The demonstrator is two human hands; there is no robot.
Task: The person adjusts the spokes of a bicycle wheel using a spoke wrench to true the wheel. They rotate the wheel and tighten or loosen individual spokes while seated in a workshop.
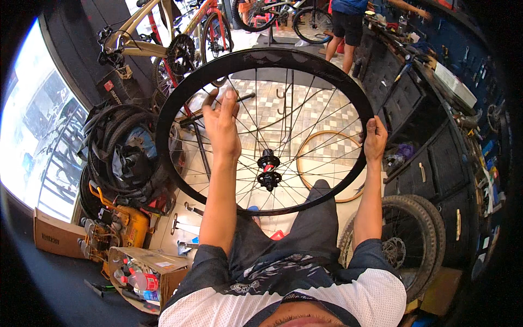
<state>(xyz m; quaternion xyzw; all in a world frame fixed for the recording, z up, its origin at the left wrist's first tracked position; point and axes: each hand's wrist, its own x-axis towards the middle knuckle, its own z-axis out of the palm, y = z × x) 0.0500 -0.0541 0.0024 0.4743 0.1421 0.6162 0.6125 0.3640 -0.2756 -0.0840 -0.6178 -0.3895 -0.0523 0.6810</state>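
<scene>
A black deep-rimmed bicycle wheel (344,75) without a tyre is held up in front of me, tilted so that its spokes and black hub (268,173) show. My right hand (375,140) grips the rim at the right, thumb on the near face; its other fingertips are partly hidden behind the rim. Inside the left part of the rim, my left hand (222,124) is raised at the spokes. Its fingers are bent and apart, slightly blurred, with nothing visible between them; whether they touch a spoke I cannot tell.
On the tiled floor beyond lies a tan hoop (303,163). Knobbly-tyred wheels (436,240) stand by black drawers (444,163) at right. Left are piled tyres (111,131), a yellow machine (133,223) and a cardboard box (174,261). A person (346,24) stands far off near bicycles (136,46).
</scene>
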